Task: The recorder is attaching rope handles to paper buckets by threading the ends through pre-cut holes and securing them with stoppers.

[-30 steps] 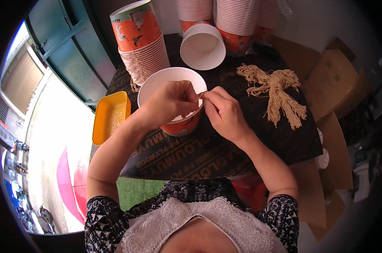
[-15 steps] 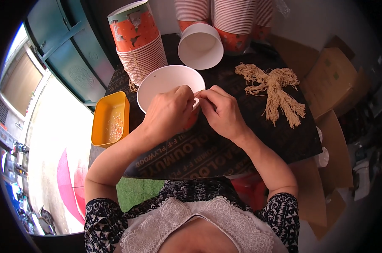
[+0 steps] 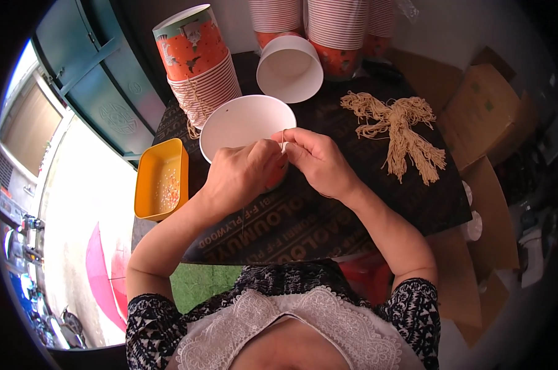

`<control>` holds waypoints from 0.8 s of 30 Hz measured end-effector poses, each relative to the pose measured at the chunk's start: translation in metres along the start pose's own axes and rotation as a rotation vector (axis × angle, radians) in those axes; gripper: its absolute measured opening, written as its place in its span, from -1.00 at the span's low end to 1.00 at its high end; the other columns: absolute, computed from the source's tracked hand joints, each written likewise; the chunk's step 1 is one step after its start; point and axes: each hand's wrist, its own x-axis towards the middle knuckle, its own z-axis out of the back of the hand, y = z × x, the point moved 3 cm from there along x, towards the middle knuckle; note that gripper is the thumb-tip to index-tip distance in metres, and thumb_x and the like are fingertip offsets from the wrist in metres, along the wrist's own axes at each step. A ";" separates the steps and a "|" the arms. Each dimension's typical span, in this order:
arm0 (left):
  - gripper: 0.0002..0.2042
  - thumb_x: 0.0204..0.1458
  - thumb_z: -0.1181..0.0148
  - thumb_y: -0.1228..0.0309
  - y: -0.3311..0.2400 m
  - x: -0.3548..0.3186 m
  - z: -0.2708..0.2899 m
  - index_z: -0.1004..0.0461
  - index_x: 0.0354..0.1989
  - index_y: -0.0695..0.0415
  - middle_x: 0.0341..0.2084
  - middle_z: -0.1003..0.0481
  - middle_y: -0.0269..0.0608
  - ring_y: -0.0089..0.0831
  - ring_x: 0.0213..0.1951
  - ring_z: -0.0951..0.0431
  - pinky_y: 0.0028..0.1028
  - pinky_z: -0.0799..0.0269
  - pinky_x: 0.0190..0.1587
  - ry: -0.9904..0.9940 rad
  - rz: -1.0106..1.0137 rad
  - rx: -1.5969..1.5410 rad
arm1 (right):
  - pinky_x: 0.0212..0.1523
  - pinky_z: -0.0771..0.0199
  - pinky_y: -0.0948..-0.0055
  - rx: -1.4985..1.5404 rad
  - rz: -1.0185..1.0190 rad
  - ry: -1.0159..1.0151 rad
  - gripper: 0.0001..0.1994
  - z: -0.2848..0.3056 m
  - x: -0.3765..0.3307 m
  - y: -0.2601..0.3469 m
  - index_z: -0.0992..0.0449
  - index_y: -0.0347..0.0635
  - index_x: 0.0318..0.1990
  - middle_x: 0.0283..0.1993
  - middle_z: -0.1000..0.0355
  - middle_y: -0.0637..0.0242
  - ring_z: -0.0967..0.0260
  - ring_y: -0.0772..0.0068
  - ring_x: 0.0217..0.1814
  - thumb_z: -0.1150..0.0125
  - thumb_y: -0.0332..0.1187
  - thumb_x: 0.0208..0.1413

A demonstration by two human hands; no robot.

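Note:
A white-lined paper bucket (image 3: 245, 120) with a red-orange printed outside stands tilted toward me on the dark table. Over its near right rim my left hand (image 3: 242, 172) is closed, its fingertips pinched and mostly hidden behind its knuckles. Just to its right, my right hand (image 3: 322, 163) pinches a thin beige string (image 3: 283, 137) between thumb and forefinger. The string makes a small loop between the fingertips of both hands. A small white bit, perhaps the string's end or a knot, shows there. To the right lies a spread bundle of beige strings (image 3: 405, 126).
A yellow tray (image 3: 144, 185) with small beads stands at the left edge. Behind are a stack of red-orange buckets (image 3: 205, 92) with strings hanging on it, a single bucket (image 3: 290, 69) on its side and bagged stacks (image 3: 336, 31). Cardboard boxes (image 3: 482, 111) stand beside the table (image 3: 377, 209).
My right hand has turned slightly and shifted a little left, closer to my left hand. The string between the fingertips now forms a raised loop. The bucket stays in place.

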 end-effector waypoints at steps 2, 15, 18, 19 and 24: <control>-0.84 0.01 -0.24 0.58 0.000 0.001 0.001 -0.39 -0.28 0.15 -0.57 -0.50 -0.19 -0.23 -0.52 -0.58 -0.33 -0.46 -0.46 -0.009 0.005 -0.016 | -0.19 -0.50 0.44 0.020 0.010 0.004 -0.81 0.000 0.000 0.000 -0.48 -0.41 -0.09 -0.26 -0.56 0.14 -0.51 0.50 -0.21 0.04 -0.51 0.27; -0.86 0.03 -0.25 0.47 0.001 0.002 -0.001 -0.41 -0.29 0.12 -0.60 -0.51 -0.11 -0.11 -0.55 -0.57 -0.23 -0.47 -0.52 -0.066 0.088 -0.118 | -0.29 -0.41 0.59 0.208 -0.123 0.024 -0.83 -0.001 -0.005 0.005 -0.45 -0.34 -0.22 -0.39 -0.45 0.38 -0.33 0.71 -0.31 0.02 -0.42 0.32; -0.85 0.02 -0.25 0.59 0.001 0.002 -0.001 -0.40 -0.30 0.16 -0.55 -0.52 -0.13 -0.19 -0.50 -0.60 -0.34 -0.47 -0.46 -0.019 0.105 -0.105 | -0.35 -0.38 0.60 0.152 -0.082 -0.007 -0.82 -0.001 -0.004 -0.002 -0.46 -0.34 -0.24 -0.45 -0.42 0.41 -0.30 0.73 -0.37 -0.01 -0.39 0.32; -0.85 0.02 -0.25 0.59 0.001 0.001 -0.001 -0.40 -0.30 0.16 -0.55 -0.52 -0.13 -0.19 -0.50 -0.60 -0.34 -0.47 -0.46 -0.019 0.104 -0.106 | -0.39 -0.37 0.60 0.130 -0.067 -0.017 -0.82 -0.001 -0.003 -0.004 -0.46 -0.33 -0.25 -0.48 -0.41 0.42 -0.30 0.73 -0.41 -0.02 -0.38 0.32; -0.88 0.02 -0.23 0.60 0.002 0.002 0.000 -0.41 -0.31 0.18 -0.53 -0.53 -0.10 -0.16 -0.49 -0.60 -0.35 -0.48 -0.43 0.011 0.171 -0.148 | -0.44 -0.38 0.58 0.033 -0.008 -0.107 -0.86 -0.004 -0.008 -0.002 -0.45 -0.34 -0.25 -0.52 -0.41 0.39 -0.33 0.68 -0.48 -0.04 -0.43 0.29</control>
